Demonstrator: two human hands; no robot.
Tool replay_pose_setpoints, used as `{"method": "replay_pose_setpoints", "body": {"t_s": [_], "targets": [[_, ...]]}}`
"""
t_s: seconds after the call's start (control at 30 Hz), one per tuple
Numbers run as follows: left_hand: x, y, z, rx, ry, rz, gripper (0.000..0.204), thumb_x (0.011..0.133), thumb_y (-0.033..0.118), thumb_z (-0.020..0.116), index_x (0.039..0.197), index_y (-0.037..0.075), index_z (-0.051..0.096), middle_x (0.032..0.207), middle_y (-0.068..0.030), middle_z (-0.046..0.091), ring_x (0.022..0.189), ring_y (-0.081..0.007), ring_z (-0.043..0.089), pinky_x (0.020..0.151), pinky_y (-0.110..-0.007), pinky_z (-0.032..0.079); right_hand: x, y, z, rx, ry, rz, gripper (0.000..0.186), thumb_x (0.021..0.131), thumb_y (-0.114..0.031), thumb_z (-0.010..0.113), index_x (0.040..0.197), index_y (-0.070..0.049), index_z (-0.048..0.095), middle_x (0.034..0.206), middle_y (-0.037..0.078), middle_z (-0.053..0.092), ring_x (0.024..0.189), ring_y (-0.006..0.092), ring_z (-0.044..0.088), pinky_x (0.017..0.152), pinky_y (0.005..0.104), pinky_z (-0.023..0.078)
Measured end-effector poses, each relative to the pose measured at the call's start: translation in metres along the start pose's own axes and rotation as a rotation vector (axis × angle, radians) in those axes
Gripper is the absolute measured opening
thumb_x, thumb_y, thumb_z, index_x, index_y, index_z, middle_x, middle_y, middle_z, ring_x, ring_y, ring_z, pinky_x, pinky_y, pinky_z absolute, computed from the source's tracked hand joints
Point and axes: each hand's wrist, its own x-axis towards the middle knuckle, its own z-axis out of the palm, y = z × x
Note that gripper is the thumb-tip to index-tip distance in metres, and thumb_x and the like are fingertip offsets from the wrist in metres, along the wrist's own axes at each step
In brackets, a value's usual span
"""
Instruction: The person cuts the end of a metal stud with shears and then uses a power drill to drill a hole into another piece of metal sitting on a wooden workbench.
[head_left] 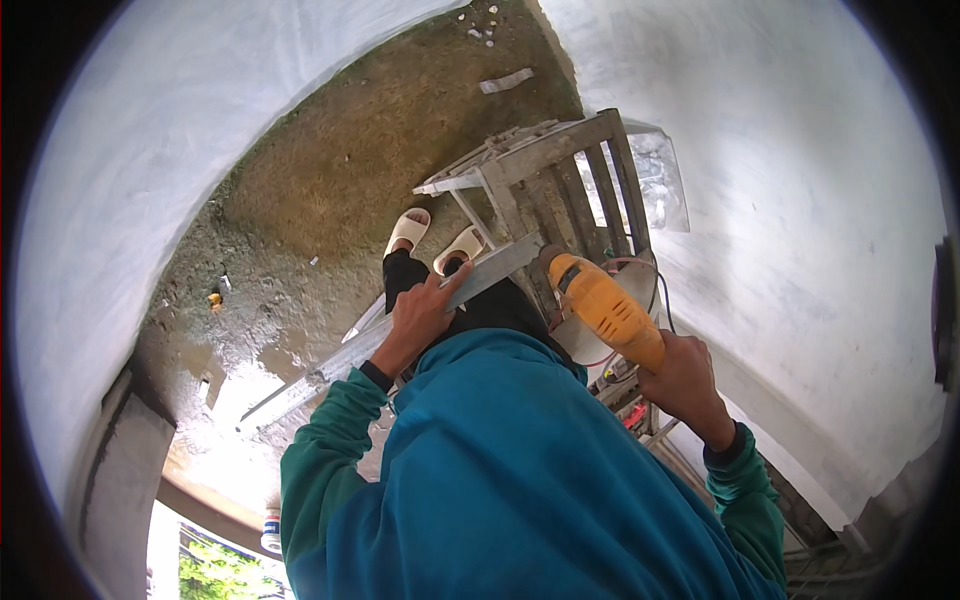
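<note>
- At mid-frame, your left hand (418,312), half-curled, holds grey metal bar (500,265); loose grip could let it twist.
- Right of centre, your right hand (688,378) wraps orange power tool (610,312); a slip might gash you.

Plain white walls (790,150) and a rough, stained floor (320,170) mark what looks like a makeshift work area, where an orange power tool (605,310) meets a metal bar (495,268) beside a weathered wooden slatted frame (555,148). Scraps (506,81) litter the floor's far end; green foliage (215,572) shows beyond its near left corner.
</note>
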Motion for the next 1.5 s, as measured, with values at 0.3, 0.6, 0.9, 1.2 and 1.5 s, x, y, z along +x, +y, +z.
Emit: {"method": "replay_pose_setpoints", "body": {"t_s": [0.3,0.6,0.9,1.2,1.5], "targets": [[0.000,-0.002,0.002,-0.009,0.011,0.012,0.082,0.069,0.013,0.071,0.141,0.036,0.039,0.091,-0.0127,0.058,0.063,-0.0300,0.064,0.051,-0.042,0.051,-0.016,0.004,0.026,-0.004,0.062,-0.031,0.027,0.070,-0.016,0.066,0.092,-0.001,0.064,0.078,0.019,0.065,0.073,0.0392,0.064,0.071,0.0484,0.050],[-0.002,0.003,-0.004,0.017,-0.048,0.032,0.081,0.071,0.014,0.069,0.142,0.038,0.037,0.093,-0.0120,0.057,0.065,-0.0300,0.064,0.052,-0.042,0.051,-0.035,0.024,0.036,0.001,0.221,-0.077,0.028,0.068,-0.014,0.065,0.094,-0.003,0.064,0.081,0.015,0.065,0.073,0.0366,0.064,0.067,0.0455,0.050],[-0.002,0.025,-0.007,-0.012,-0.055,0.090,0.081,0.072,0.017,0.069,0.144,0.036,0.036,0.080,-0.0078,0.051,0.065,-0.0278,0.060,0.053,-0.042,0.047,-0.064,0.040,0.035,0.172,0.367,-0.118,0.030,0.066,-0.007,0.068,0.096,-0.002,0.065,0.079,0.016,0.067,0.068,0.0335,0.066,0.062,0.0395,0.052],[0.011,0.040,-0.018,-0.010,-0.069,0.059,0.080,0.073,0.014,0.068,0.144,0.034,0.036,0.082,-0.0088,0.052,0.069,-0.0294,0.061,0.055,-0.044,0.047,-0.061,0.049,0.035,0.241,0.360,-0.104,0.028,0.067,-0.006,0.067,0.094,-0.002,0.065,0.073,0.016,0.065,0.065,0.0333,0.066,0.061,0.0389,0.052],[0.033,0.046,-0.015,0.043,-0.140,0.002,0.086,0.071,0.015,0.073,0.145,0.033,0.033,0.091,-0.0136,0.058,0.070,-0.0313,0.065,0.058,-0.043,0.052,-0.047,0.066,0.035,0.313,0.371,-0.051,0.023,0.068,-0.006,0.067,0.089,0.000,0.066,0.069,0.018,0.065,0.064,0.0343,0.066,0.060,0.0375,0.052]]}}
